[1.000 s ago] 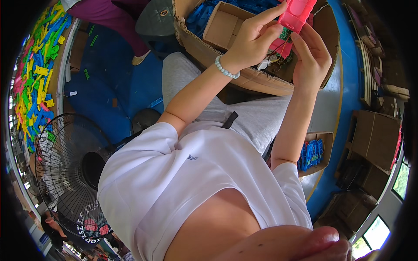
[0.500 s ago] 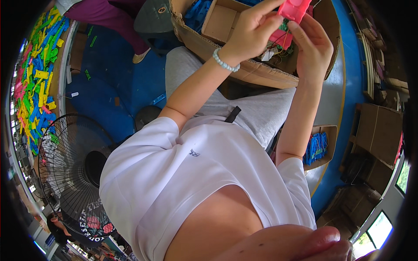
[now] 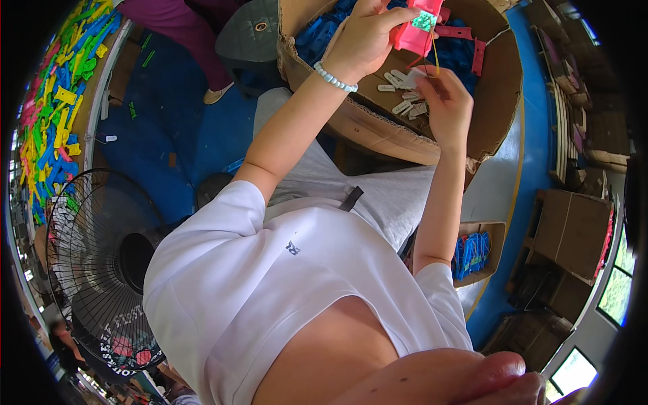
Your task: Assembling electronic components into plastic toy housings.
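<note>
Both hands closed — left hand (image 3: 368,40) gripping pink plastic piece (image 3: 415,30), right hand (image 3: 445,101) pinching thin cord (image 3: 435,57).

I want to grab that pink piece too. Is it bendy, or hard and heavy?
Probably hard: the pink plastic piece keeps a straight, blocky shape in the left hand. Likely light, since the fingertips alone hold it up over the cardboard box. The thin yellow string hanging from it looks floppy; the right hand is at it.

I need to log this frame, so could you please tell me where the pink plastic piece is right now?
In the head view, top centre, the pink plastic piece is in the left hand, above the cardboard box, with the right hand just below.
</note>
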### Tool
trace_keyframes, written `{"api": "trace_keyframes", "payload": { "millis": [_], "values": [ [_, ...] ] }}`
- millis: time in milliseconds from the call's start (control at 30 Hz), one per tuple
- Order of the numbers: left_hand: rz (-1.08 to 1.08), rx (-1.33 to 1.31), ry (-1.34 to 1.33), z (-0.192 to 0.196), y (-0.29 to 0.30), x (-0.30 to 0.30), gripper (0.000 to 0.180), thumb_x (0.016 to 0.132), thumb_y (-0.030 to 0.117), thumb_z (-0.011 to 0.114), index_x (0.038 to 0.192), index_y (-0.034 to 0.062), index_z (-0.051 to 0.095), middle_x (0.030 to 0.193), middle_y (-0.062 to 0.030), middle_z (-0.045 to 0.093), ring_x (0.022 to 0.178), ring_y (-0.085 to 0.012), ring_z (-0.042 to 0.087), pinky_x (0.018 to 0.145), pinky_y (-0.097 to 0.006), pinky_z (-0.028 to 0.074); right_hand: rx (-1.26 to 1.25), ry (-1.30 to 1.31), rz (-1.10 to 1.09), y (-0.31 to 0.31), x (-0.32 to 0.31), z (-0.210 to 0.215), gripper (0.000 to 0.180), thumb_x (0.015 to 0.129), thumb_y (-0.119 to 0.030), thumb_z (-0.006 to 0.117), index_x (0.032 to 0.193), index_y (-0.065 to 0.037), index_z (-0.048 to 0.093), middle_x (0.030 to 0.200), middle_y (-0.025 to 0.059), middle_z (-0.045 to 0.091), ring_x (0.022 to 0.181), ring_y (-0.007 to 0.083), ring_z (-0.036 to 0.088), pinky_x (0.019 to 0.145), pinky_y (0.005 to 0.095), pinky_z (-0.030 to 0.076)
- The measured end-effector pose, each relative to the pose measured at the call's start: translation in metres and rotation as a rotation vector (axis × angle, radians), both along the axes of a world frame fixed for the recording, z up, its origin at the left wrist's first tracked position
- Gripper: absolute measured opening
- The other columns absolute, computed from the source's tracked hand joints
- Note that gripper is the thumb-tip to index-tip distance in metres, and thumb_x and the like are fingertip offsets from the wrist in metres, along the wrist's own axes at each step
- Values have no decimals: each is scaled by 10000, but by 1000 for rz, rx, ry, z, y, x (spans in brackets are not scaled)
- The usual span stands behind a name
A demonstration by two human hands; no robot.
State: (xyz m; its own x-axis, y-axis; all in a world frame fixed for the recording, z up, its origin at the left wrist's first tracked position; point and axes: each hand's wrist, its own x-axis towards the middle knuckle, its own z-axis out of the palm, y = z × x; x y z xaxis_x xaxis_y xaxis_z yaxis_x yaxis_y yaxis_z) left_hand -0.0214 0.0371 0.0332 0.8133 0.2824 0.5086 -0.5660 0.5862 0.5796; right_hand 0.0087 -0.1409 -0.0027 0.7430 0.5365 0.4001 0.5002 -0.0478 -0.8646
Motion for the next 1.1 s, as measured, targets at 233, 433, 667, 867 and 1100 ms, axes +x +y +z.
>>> {"api": "trace_keyframes", "payload": {
  "millis": [233,433,667,867,1100],
  "values": [
    [8,159,285,-14,-15,-15,387,1002,262,544,1312,30,540,1088,-177,694,877,-247,707,748,-356,583,374,-728,-310,6,24,51,165,848,53,703,1004,5,681,953,107,698,761,176,696,665,272,581],
    [-171,204,321,-14,-34,-45,408,1052,256,462,1376,7,465,969,-105,665,702,-160,664,600,-292,558,308,-925,-321,12,38,66,87,843,56,709,920,18,690,951,122,712,767,182,701,660,271,590],
    [-66,343,265,-8,-46,-58,417,1054,244,455,1389,-5,448,953,-121,657,639,-158,650,559,-278,545,208,-1150,-389,8,37,68,142,791,77,729,914,10,706,911,120,719,772,259,693,688,320,560],
    [-174,153,294,5,-46,-59,416,1056,280,435,1355,-5,478,958,-158,662,636,-173,657,522,-297,548,137,-724,-120,-8,39,77,203,855,76,669,1048,26,710,1094,138,688,1015,224,657,815,314,550],
    [-415,3,269,7,-60,-64,423,1060,324,409,1271,-27,515,897,-200,658,610,-206,664,478,-310,551,307,-268,-160,-10,27,56,216,877,29,668,1091,46,691,1037,83,698,1020,144,643,842,283,543]
  ]
}}
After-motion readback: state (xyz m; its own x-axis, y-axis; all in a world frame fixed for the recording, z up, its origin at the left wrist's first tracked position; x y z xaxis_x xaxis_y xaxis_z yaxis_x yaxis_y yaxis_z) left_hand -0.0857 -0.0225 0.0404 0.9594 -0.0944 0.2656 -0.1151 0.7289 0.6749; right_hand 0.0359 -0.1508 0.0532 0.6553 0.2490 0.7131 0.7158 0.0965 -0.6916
